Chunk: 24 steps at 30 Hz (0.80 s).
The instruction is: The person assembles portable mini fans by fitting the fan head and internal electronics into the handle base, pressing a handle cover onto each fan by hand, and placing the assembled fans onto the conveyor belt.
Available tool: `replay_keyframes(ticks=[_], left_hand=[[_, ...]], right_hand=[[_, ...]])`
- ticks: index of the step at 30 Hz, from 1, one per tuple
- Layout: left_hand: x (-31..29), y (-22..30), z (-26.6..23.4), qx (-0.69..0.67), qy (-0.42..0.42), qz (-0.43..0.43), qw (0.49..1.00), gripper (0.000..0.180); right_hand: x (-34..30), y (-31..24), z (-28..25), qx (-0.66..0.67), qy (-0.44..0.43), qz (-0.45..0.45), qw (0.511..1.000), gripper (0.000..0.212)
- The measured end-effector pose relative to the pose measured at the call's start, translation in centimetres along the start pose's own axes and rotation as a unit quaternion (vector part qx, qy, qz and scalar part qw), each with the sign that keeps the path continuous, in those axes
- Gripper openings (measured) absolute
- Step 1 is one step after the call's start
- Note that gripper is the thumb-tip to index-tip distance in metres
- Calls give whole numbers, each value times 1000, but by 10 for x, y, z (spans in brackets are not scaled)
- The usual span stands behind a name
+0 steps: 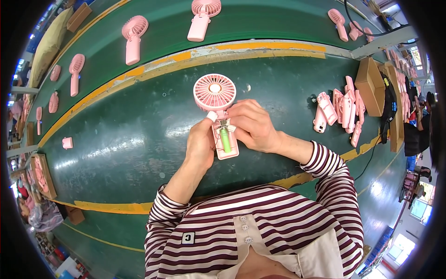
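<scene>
A pink handheld fan (204, 100) lies on the green table, its round grille away from me. Its handle is open toward me and shows a green cylindrical battery (225, 140), thin wires and a small circuit board (223, 123). My left hand (200, 143) grips the handle's left side, with a white cover on the thumb tip near the neck. From the right, my right hand (253, 124) closes on the handle beside the circuit board, also with a white cover on a fingertip. Its curled fingers hide part of the neck.
Pink handle shells (346, 108) lie piled at the right, beside a cardboard box (370, 88). A small pink part (67, 142) sits at the far left. Beyond a yellow-edged rail (186, 56), several pink fans (133, 39) rest on a green belt. A black cable (371, 160) hangs at the right.
</scene>
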<state>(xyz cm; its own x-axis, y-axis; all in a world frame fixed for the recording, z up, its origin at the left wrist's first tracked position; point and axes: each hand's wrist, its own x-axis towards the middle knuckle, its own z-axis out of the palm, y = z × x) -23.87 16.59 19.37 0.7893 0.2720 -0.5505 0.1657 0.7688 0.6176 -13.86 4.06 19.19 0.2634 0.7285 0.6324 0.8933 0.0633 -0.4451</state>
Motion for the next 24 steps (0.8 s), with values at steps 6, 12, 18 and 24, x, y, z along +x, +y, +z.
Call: replay_keyframes(ticks=[6,12,18,24], left_hand=[[-3,5,2,1,6,-8,1000,32],[-3,8,3,-42,-52,-24,997,35],[-1,8,0,-62,-70,-35,995,35],[3,5,-2,-48,-45,-33,997,34]], right_hand=[[12,1,-7,48,-10,19,999,15],[15,2,-10,92,-29,70,993,11],[15,4,-9,69,-50,56,995,10],[12,5,-7,67,-39,51,996,12]])
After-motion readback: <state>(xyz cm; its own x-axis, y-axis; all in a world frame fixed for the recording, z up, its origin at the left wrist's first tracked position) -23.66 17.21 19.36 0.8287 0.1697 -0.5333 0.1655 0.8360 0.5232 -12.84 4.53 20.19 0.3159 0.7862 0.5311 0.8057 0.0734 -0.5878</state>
